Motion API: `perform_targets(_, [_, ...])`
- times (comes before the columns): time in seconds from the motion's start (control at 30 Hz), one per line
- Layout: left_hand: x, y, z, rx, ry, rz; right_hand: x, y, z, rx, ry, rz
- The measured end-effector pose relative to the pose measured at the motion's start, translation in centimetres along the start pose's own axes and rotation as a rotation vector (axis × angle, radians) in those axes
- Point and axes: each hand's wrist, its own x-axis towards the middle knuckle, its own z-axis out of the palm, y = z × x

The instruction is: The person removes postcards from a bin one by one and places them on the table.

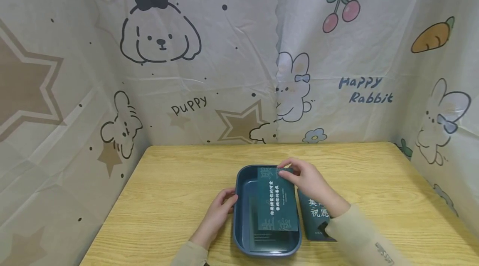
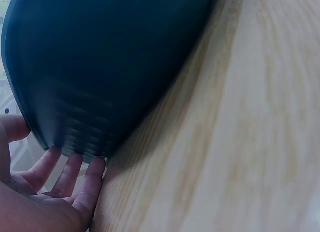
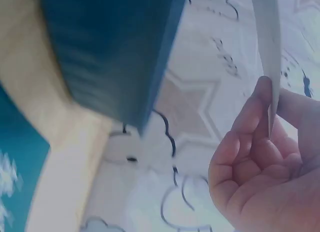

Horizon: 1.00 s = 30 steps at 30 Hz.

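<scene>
My right hand [image 1: 304,176] pinches the top edge of a green card [image 1: 282,212] with white vertical lettering, between thumb and fingers. The card is above the right side of a dark blue rectangular tray [image 1: 242,216]. In the right wrist view the card [image 3: 270,47] shows edge-on between thumb and fingertips. My left hand [image 1: 220,208] rests against the tray's left side; in the left wrist view its nearly straight fingers [image 2: 92,182] touch the outer wall. Inside the tray lies another dark green sheet [image 1: 269,243], partly covered by the held card.
Right of the tray, a dark green flat piece [image 1: 318,228] with large white characters lies on the wooden table [image 1: 168,183], partly hidden under my right forearm. A pale cloth [image 1: 232,70] printed with cartoon animals hangs behind the table and along both sides.
</scene>
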Motion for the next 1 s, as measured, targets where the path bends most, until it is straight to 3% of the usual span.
perform_targets(0.13, [0.1, -0.2, 0.0, 0.003, 0.007, 0.009, 0.1, 0.3, -2.5, 0.04, 0.016, 0.038])
perform_targets(0.4, [-1.7, 2.6, 0.2, 0.023, 0.004, 0.015, -0.4, 2.6, -6.0, 0.049, 0.037, 0.102])
perform_targets(0.77, [-1.6, 2.3, 0.3, 0.011, -0.003, 0.007, -2.1, 6.6, -8.4, -0.026, 0.02, 0.161])
perform_targets(1.0, [-1.5, 2.2, 0.3, 0.004, 0.002, -0.004, -2.9, 9.0, -8.5, -0.038, -0.023, 0.193])
